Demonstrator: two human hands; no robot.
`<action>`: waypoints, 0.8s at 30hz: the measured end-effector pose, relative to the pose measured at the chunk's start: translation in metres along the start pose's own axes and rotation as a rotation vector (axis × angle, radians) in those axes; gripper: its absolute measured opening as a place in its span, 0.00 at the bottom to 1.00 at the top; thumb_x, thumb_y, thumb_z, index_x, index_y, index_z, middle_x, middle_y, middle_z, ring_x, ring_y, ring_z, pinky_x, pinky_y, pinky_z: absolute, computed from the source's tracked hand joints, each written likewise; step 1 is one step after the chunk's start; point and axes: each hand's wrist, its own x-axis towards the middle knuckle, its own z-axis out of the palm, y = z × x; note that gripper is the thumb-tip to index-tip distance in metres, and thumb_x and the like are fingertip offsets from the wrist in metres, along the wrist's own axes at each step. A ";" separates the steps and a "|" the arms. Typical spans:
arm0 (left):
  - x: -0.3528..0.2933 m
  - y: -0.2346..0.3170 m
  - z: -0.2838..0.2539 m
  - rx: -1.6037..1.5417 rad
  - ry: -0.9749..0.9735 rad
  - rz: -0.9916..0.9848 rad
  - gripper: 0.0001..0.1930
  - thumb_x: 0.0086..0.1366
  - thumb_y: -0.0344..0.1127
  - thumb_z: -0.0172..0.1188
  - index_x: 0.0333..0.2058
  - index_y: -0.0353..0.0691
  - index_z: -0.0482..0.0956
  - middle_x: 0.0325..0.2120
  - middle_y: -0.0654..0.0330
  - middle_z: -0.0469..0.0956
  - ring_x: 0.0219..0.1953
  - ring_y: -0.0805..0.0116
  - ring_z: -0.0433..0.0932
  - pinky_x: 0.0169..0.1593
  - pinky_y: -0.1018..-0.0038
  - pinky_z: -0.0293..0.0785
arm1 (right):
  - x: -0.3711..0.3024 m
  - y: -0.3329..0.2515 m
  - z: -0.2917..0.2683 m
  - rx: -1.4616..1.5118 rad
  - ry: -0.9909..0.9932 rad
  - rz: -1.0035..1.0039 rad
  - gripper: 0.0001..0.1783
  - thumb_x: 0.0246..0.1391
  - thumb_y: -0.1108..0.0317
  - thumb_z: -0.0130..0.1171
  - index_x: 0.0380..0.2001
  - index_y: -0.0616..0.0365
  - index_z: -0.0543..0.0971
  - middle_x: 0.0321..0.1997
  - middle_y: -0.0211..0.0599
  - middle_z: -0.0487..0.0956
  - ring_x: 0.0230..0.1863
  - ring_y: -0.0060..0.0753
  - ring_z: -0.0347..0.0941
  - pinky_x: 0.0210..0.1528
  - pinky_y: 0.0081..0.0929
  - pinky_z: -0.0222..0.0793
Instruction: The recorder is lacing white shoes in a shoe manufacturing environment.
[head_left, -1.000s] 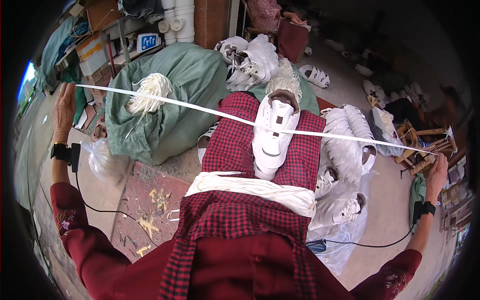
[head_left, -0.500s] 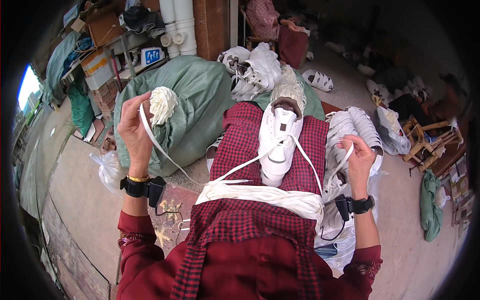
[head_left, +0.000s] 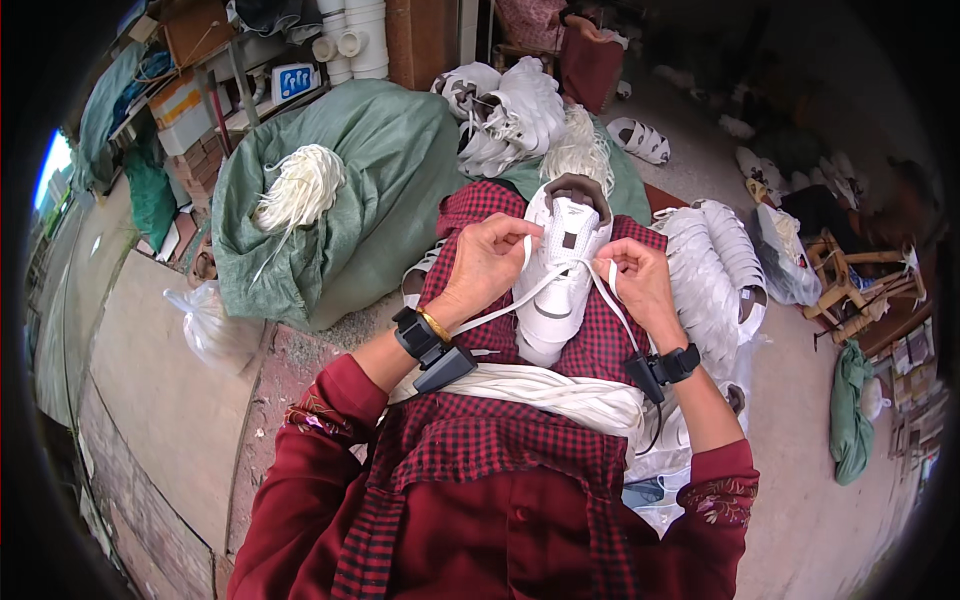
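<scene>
A white sneaker (head_left: 560, 290) rests on my lap between my knees, its brown-lined opening pointing away from me. A white shoelace (head_left: 567, 264) runs across its upper, with an end out to each side. My left hand (head_left: 488, 262) pinches one lace end at the left of the shoe. At the right side my right hand (head_left: 637, 280) pinches the other end between thumb and fingers. Across my checked apron (head_left: 480, 440) lies a thick bundle of white laces (head_left: 530, 398).
Left of my knees stands a green sack (head_left: 390, 180) with a pile of laces (head_left: 305, 185) on top. White shoes lie in a heap (head_left: 515, 115) ahead and in stacked rows (head_left: 710, 255) at the right. Another person (head_left: 590, 65) sits beyond; a wooden stool (head_left: 865, 285) is far right.
Both hands have come inward from wide apart to the sides of the sneaker, each still pinching a lace end. The view has shifted slightly.
</scene>
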 end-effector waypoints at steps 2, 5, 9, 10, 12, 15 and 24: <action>-0.002 -0.001 0.003 0.001 -0.006 -0.024 0.06 0.66 0.24 0.63 0.40 0.34 0.84 0.35 0.63 0.81 0.35 0.81 0.79 0.38 0.82 0.76 | 0.002 0.001 -0.001 -0.039 0.003 0.013 0.06 0.52 0.72 0.69 0.31 0.63 0.83 0.28 0.26 0.82 0.28 0.13 0.73 0.32 0.15 0.70; -0.007 -0.002 0.003 -0.024 -0.027 -0.048 0.06 0.66 0.23 0.63 0.40 0.33 0.84 0.35 0.62 0.80 0.36 0.81 0.80 0.38 0.83 0.77 | 0.003 0.005 -0.005 -0.047 -0.017 0.002 0.05 0.51 0.73 0.69 0.31 0.63 0.83 0.27 0.26 0.82 0.28 0.12 0.73 0.32 0.15 0.70; -0.010 -0.005 0.000 -0.038 -0.024 -0.014 0.06 0.64 0.22 0.62 0.40 0.33 0.84 0.35 0.59 0.81 0.35 0.77 0.81 0.39 0.81 0.79 | 0.003 -0.002 0.003 -0.079 0.004 0.011 0.05 0.50 0.73 0.68 0.30 0.63 0.83 0.27 0.26 0.82 0.27 0.13 0.73 0.32 0.16 0.71; -0.011 -0.004 0.000 -0.053 -0.008 -0.021 0.07 0.62 0.21 0.62 0.39 0.33 0.85 0.36 0.56 0.81 0.34 0.74 0.82 0.38 0.79 0.81 | 0.002 -0.007 0.008 -0.193 0.042 -0.035 0.04 0.49 0.74 0.67 0.30 0.63 0.83 0.26 0.29 0.82 0.26 0.16 0.74 0.31 0.18 0.72; -0.013 -0.001 0.000 -0.054 0.012 -0.040 0.07 0.62 0.21 0.62 0.38 0.33 0.84 0.36 0.56 0.82 0.34 0.74 0.82 0.38 0.79 0.81 | -0.001 -0.017 0.016 -0.308 0.075 -0.081 0.04 0.48 0.76 0.66 0.29 0.63 0.83 0.26 0.32 0.82 0.25 0.18 0.75 0.31 0.19 0.72; -0.013 0.001 0.002 -0.028 0.032 -0.033 0.05 0.63 0.22 0.63 0.38 0.32 0.84 0.35 0.59 0.82 0.34 0.76 0.82 0.38 0.80 0.80 | 0.001 -0.030 0.024 -0.497 0.088 -0.276 0.06 0.44 0.79 0.63 0.29 0.64 0.83 0.24 0.42 0.82 0.24 0.30 0.78 0.31 0.26 0.73; -0.012 0.005 0.008 0.068 0.087 0.033 0.04 0.62 0.22 0.64 0.36 0.34 0.83 0.31 0.62 0.80 0.32 0.80 0.81 0.35 0.81 0.78 | 0.004 -0.009 0.015 -0.240 0.041 -0.011 0.04 0.48 0.74 0.69 0.29 0.62 0.84 0.23 0.25 0.81 0.25 0.13 0.73 0.30 0.17 0.71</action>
